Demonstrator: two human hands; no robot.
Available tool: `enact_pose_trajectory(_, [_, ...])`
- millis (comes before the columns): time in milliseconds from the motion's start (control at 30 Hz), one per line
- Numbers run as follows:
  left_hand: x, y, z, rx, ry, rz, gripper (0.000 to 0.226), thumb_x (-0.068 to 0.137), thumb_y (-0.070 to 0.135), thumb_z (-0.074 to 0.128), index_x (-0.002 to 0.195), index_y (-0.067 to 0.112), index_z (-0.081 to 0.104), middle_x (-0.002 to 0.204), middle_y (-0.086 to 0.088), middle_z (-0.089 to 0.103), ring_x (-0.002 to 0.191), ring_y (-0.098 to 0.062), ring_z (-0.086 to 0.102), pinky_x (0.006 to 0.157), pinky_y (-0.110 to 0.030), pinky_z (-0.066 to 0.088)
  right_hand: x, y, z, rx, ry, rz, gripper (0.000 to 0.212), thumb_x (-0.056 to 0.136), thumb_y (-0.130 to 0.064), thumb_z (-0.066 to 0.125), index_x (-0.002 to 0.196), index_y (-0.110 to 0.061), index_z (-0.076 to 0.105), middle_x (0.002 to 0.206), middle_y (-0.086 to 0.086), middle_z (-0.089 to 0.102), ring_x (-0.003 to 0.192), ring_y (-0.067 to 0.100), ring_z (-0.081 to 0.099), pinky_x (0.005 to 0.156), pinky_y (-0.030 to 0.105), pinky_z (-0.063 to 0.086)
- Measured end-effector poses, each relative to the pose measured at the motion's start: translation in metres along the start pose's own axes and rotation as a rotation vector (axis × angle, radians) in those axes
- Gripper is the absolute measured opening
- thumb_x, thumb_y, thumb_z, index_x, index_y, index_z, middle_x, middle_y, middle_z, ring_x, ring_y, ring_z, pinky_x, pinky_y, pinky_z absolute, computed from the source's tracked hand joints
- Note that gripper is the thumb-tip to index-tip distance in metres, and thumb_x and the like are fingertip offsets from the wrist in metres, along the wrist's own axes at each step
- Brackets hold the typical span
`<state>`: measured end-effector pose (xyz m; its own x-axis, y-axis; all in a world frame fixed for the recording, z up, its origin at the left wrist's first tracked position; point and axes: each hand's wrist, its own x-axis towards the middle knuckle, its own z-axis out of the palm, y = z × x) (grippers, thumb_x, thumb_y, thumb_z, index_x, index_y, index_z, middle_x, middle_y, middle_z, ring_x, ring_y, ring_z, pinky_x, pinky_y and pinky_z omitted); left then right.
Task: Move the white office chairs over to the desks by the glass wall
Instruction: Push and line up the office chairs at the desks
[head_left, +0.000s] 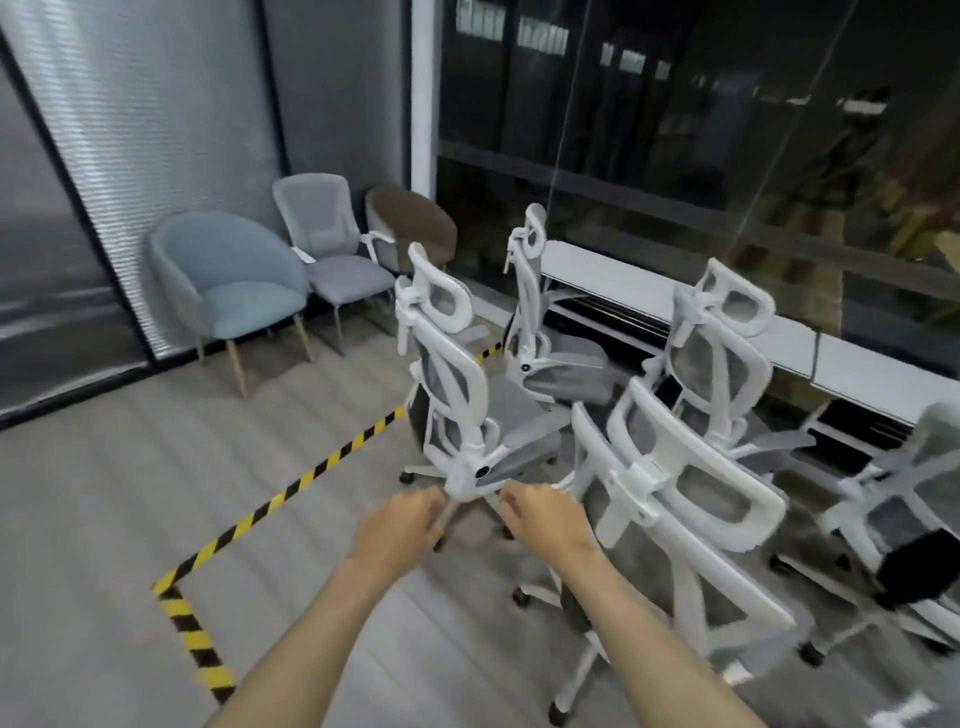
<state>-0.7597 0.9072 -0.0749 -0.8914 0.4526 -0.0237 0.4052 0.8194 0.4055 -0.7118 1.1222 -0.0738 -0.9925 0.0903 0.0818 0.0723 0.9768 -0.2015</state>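
Two bare arms reach out from the bottom of the picture. The left hand (397, 525) and the right hand (545, 514) are side by side, close together but not touching. Their fingers are loosely curled and hold nothing. Both hands are a bit blurry, so the fingertips are hard to see.

Just past the hands stands a white office chair (457, 384) with a gray mesh back, its back turned to the left. The hands are in front of its lowest part, so some of its legs are hidden. I cannot tell if a fingertip touches it.

Right beside the right hand is the nearest white chair (675, 499), big and blurry, leaning across the view. Its wheels are partly cut off at the bottom.

Farther away are a third white chair (535, 312) and a fourth white chair (722, 353), both next to the long white desks (623, 275) by the dark glass wall (675, 130). Another chair at the right edge (930, 478) is cut off and smeared.

A yellow and black tape line (311, 473) runs over the gray floor (104, 493). By the left wall stand a blue armchair (234, 280), a gray chair (332, 244) and a brown chair (415, 223), which is partly hidden.
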Motion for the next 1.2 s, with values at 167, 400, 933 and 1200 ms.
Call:
enact_pose_trajectory(167, [0.096, -0.091, -0.038, 0.038, 0.018, -0.077, 0.027, 0.099, 0.036, 0.049, 0.123, 0.029, 0.061, 0.106, 0.001, 0.070, 0.095, -0.024, 0.066, 0.075, -0.039, 0.057, 0.136, -0.050, 0.041, 0.094, -0.043, -0.014, 0.021, 0.099, -0.036, 0.047, 0.109, -0.026, 0.064, 0.104, 0.005, 0.073, 0.097, 0.036, 0.068, 0.073, 0.039, 0.047])
enact_pose_trajectory(400, [0.242, -0.171, -0.105, 0.093, 0.038, -0.122, 0.023, 0.098, 0.036, 0.051, 0.115, 0.031, 0.064, 0.106, 0.005, 0.069, 0.097, -0.025, 0.065, 0.077, -0.037, 0.053, 0.302, -0.094, 0.047, 0.238, -0.021, -0.034, 0.022, 0.097, -0.033, 0.049, 0.101, -0.026, 0.069, 0.093, 0.000, 0.073, 0.085, 0.029, 0.066, 0.071, 0.038, 0.053])
enact_pose_trajectory(933, [0.576, -0.387, -0.189, -0.001, 0.020, -0.026, 0.020, 0.099, 0.030, 0.049, 0.108, 0.029, 0.067, 0.100, 0.009, 0.071, 0.092, -0.019, 0.067, 0.071, -0.034, 0.053, 0.663, -0.207, 0.103, 0.238, -0.150, 0.084, 0.024, 0.098, -0.029, 0.045, 0.099, -0.022, 0.068, 0.088, 0.000, 0.069, 0.086, 0.026, 0.065, 0.069, 0.037, 0.051])
enact_pose_trajectory(1200, [0.749, -0.425, -0.216, -0.030, -0.059, 0.121, 0.024, 0.101, 0.034, 0.049, 0.119, 0.031, 0.066, 0.113, 0.008, 0.071, 0.104, -0.017, 0.066, 0.079, -0.033, 0.052, 0.827, -0.208, 0.100, 0.351, -0.100, 0.217, 0.020, 0.102, -0.032, 0.049, 0.104, -0.027, 0.069, 0.091, -0.004, 0.071, 0.087, 0.019, 0.065, 0.072, 0.039, 0.055])
